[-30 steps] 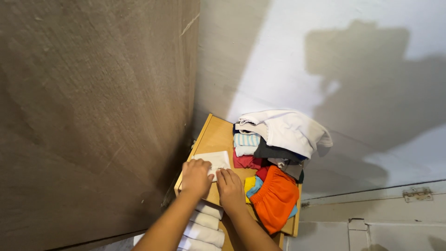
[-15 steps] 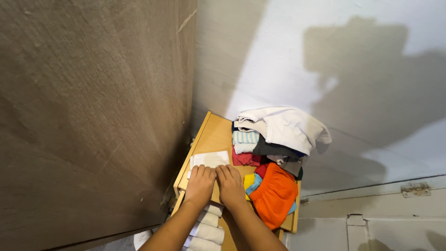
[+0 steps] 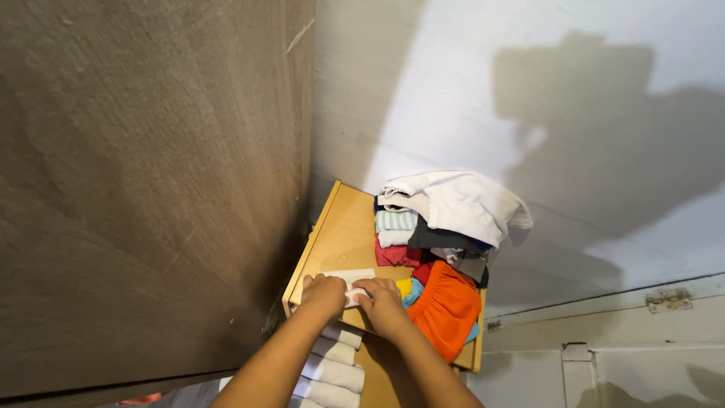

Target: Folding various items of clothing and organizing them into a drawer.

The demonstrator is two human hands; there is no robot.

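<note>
Both hands, left [image 3: 323, 293] & right [image 3: 384, 299], are pressing fingers down on a small white folded cloth [image 3: 350, 279], lower centre, on the worktop [image 3: 340, 234]. Four white rolls [image 3: 332, 364] are lying below; clothes pile [image 3: 442, 242] right.

My left hand [image 3: 323, 292], right hand [image 3: 384, 302]: bare, no gloves, no rings visible. My forearms bare, no sleeves, no watch in view.

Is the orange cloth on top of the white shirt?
No, the orange cloth lies low by the right hand, while the white shirt tops the pile.
</note>
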